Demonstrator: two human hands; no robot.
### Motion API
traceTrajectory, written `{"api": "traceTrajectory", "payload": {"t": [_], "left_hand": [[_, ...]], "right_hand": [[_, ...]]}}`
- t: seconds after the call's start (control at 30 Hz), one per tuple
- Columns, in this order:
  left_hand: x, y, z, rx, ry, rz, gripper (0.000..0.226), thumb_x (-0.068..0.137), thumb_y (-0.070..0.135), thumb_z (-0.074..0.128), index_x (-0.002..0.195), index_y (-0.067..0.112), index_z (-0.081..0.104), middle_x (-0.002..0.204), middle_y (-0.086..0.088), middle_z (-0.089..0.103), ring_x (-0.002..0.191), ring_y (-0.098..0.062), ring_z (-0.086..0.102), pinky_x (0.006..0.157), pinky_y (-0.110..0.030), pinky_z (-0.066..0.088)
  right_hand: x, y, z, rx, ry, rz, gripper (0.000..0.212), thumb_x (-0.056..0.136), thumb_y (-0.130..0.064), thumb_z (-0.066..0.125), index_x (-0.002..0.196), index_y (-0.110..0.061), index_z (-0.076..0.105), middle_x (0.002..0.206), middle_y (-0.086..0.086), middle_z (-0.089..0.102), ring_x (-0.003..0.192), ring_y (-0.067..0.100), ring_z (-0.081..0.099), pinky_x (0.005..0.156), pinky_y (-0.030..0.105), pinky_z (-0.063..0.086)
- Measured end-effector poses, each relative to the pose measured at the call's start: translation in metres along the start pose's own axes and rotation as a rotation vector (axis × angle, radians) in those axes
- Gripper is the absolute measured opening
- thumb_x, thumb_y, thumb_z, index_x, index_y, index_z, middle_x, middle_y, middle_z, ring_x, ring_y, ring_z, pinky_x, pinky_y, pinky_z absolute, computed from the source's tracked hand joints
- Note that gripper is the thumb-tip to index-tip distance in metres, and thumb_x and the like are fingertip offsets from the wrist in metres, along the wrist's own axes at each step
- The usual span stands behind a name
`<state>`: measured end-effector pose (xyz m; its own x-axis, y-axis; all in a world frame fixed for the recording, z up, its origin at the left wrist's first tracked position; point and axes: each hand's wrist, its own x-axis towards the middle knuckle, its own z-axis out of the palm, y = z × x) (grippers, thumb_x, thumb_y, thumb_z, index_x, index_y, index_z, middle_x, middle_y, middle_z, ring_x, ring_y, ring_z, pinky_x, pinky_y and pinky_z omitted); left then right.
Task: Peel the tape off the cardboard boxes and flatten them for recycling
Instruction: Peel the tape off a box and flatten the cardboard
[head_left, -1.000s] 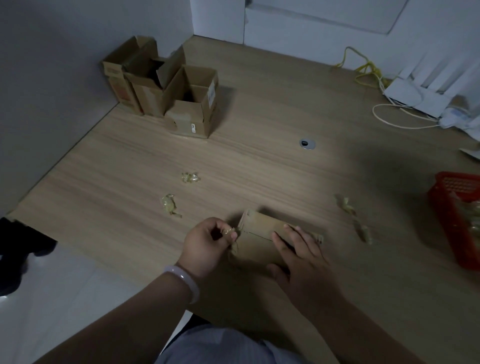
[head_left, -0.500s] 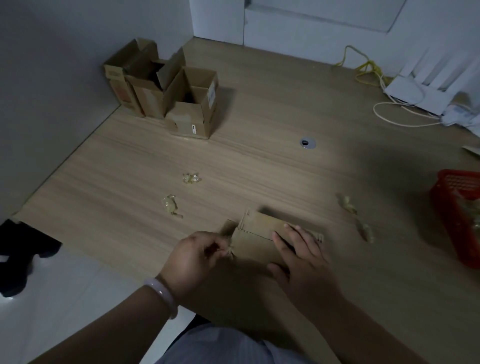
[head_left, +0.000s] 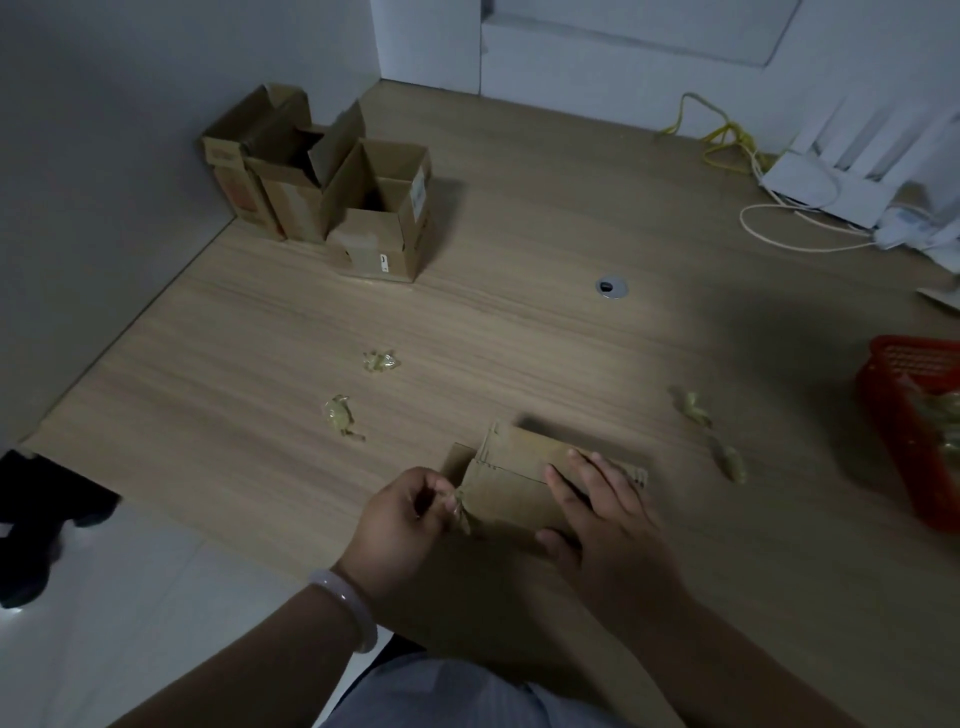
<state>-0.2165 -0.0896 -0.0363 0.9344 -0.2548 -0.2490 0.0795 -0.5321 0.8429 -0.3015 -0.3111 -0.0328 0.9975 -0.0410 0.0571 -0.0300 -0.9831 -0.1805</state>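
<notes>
Lower now, the left hand (head_left: 405, 519) pinches a tape strand (head_left: 461, 512) drawn off the left end of the box (head_left: 511, 486). The right hand (head_left: 605, 525) pins it with straight fingers. By my judgement, the strand is nearly free.

The right hand (head_left: 608, 525) hides part of the box (head_left: 509, 488) (the red basket (head_left: 909, 353) is edge-cropped).

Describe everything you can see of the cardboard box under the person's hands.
The cardboard box is small, plain brown and dimly lit, lying on the wooden table near its front edge. A flap juts from its left end. The right hand lies on top with straight fingers, thumb against the near side. The left hand pinches a crumpled tape strip at its near-left corner.
</notes>
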Motion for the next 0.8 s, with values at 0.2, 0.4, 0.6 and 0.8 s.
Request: {"api": "traceTrajectory", "payload": {"t": [0.2,0.4,0.6,0.8], "left_hand": [[0.002,-0.008,0.001,-0.049,0.020,-0.101,0.009,0.091,0.018,0.061,0.087,0.025,0.059,0.080,0.000,0.068,0.074,-0.016,0.067,0.071,-0.035,0.058],[0.006,-0.007,0.006,-0.138,0.070,-0.228,0.007,0.091,0.016,0.062,0.086,0.019,0.061,0.083,-0.005,0.067,0.074,-0.020,0.068,0.067,-0.035,0.060],[0.010,-0.002,0.013,-0.244,0.098,-0.357,0.008,0.094,0.011,0.055,0.088,0.015,0.057,0.091,-0.009,0.063,0.084,-0.024,0.063,0.061,-0.035,0.058],[0.008,-0.012,0.003,-0.227,0.115,-0.405,0.007,0.095,0.011,0.053,0.092,0.012,0.059,0.088,-0.012,0.064,0.080,-0.026,0.065,0.063,-0.037,0.058]], "right_hand": [[0.000,-0.001,-0.001,0.001,-0.018,0.010,0.059,0.088,-0.056,0.041,0.138,-0.025,0.052,0.146,0.003,0.046,0.137,0.025,0.040,0.109,0.046,0.036],[0.000,-0.001,-0.001,-0.015,-0.039,0.017,0.060,0.087,-0.056,0.040,0.138,-0.027,0.052,0.147,0.001,0.045,0.137,0.024,0.039,0.110,0.043,0.031],[0.001,-0.002,-0.002,0.007,-0.037,0.031,0.061,0.086,-0.056,0.041,0.137,-0.026,0.053,0.146,0.002,0.047,0.136,0.025,0.041,0.109,0.042,0.029],[0.000,-0.001,-0.001,0.036,-0.030,0.014,0.060,0.086,-0.054,0.043,0.137,-0.024,0.054,0.145,0.003,0.047,0.135,0.026,0.042,0.108,0.045,0.033]]}}
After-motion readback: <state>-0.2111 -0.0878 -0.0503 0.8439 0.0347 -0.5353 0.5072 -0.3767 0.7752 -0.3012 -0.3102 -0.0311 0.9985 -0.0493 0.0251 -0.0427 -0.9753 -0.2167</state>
